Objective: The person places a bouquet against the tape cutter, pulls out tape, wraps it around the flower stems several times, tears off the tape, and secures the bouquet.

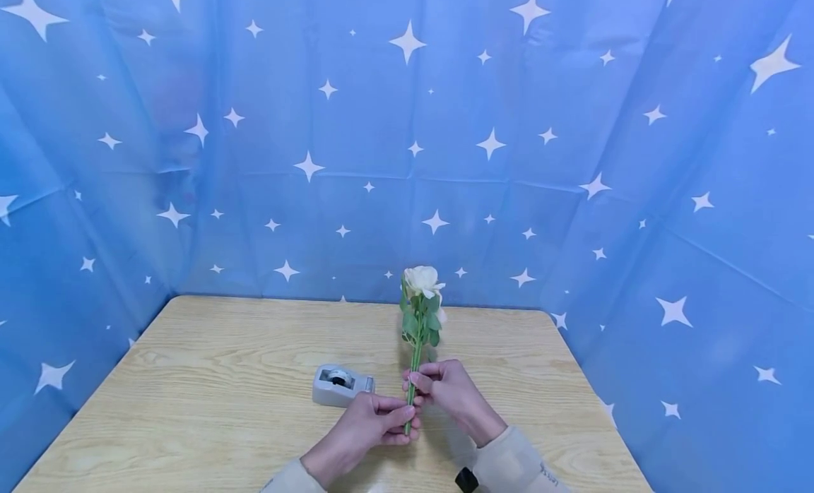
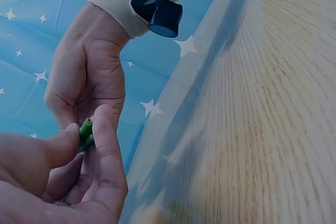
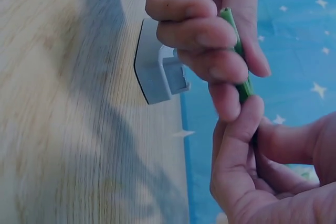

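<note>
White roses [image 1: 422, 281] with green leaves and long green stems [image 1: 416, 354] are held up over the table, blooms pointing away from me. Near the cut ends, my left hand [image 1: 372, 426] pinches the stems between thumb and fingers. My right hand [image 1: 453, 394] grips the same stems a little higher, just below the leaves. In the left wrist view the stem ends [image 2: 86, 129] poke out between left thumb and fingers. The right wrist view has both hands close together along the green stems [image 3: 239, 51]; the blooms are mostly hidden there.
A grey tape dispenser [image 1: 340, 385] stands on the wooden table [image 1: 242, 380], just left of the stems and beyond my left hand. Blue curtains [image 1: 356, 126] with white stars enclose the table's back and sides. A black band [image 1: 466, 479] is at the right sleeve.
</note>
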Motion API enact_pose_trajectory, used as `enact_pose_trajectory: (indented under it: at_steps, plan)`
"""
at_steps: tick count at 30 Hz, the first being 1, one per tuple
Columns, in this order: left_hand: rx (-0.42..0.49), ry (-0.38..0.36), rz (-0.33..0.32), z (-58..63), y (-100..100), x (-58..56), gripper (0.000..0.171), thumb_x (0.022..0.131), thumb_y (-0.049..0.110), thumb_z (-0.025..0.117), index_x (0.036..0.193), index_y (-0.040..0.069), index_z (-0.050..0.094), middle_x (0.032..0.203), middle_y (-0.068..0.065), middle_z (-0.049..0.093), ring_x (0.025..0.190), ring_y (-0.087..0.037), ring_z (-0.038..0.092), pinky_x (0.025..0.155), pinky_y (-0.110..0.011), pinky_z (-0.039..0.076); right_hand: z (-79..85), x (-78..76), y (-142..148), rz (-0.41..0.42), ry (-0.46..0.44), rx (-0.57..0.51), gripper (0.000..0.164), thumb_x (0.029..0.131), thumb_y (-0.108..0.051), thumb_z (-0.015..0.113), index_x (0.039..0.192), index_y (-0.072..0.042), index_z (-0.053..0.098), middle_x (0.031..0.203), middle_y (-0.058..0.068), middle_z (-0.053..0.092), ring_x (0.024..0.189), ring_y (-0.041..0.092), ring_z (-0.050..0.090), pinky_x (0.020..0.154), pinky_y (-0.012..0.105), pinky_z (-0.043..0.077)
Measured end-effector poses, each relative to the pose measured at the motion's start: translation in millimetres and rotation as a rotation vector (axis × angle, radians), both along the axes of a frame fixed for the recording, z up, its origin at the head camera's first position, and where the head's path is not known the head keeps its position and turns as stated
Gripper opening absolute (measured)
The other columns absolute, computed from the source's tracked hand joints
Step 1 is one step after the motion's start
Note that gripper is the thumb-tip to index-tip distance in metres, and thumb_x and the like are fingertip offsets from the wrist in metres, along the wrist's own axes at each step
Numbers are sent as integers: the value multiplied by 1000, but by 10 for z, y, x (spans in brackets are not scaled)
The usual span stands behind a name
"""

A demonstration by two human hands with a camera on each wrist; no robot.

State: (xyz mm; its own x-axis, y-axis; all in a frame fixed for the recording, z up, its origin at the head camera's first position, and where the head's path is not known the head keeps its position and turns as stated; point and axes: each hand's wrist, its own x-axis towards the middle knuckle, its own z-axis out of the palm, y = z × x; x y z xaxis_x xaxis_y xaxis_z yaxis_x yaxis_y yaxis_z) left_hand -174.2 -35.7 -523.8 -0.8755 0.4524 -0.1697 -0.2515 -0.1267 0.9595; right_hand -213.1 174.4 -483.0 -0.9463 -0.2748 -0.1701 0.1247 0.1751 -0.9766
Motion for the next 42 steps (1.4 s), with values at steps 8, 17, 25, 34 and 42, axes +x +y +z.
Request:
enact_pose_trajectory:
  at_steps: [8, 17, 25, 34, 42]
  plan:
    - [-66, 47, 31, -7, 16, 27, 28, 115, 10, 75, 130, -12, 82, 105, -11, 88, 91, -11, 86, 84, -24, 73, 15, 15, 37, 36, -8, -15, 34, 117, -11, 71, 135, 18, 76, 122, 27, 86, 82, 6, 78, 80, 18, 69]
    - [-94, 86, 84, 28, 23, 69, 27, 113, 11, 78, 127, -11, 83, 103, -17, 89, 85, -9, 84, 77, -20, 71, 31, 23, 16, 26, 14, 17, 36, 116, -16, 74, 129, 18, 78, 101, 14, 88, 80, 9, 81, 80, 24, 72]
    - [-144, 165, 137, 34, 34, 76, 23, 109, 10, 82, 121, -9, 86, 98, -17, 89, 80, -8, 80, 69, -16, 67, 39, 58, -33, -3, 103, 125, 32, 114, -16, 78, 125, 14, 82, 95, 18, 87, 78, 16, 84, 79, 34, 75]
    - [-243, 230, 176, 11, 43, 77, 17, 105, 13, 88, 112, -3, 90, 91, -17, 89, 72, -8, 78, 66, -19, 67, 25, 63, -72, -45, 102, 149, 29, 110, -18, 84, 120, 9, 86, 89, 13, 87, 72, 13, 81, 77, 32, 74]
    - [-257, 229, 195, -2, 47, 61, 13, 104, 14, 90, 108, 2, 91, 89, -19, 88, 67, -8, 77, 64, -24, 68, 8, 30, -71, -38, 93, 156, 26, 111, -20, 83, 115, 6, 88, 85, 7, 85, 73, 12, 79, 80, 32, 73]
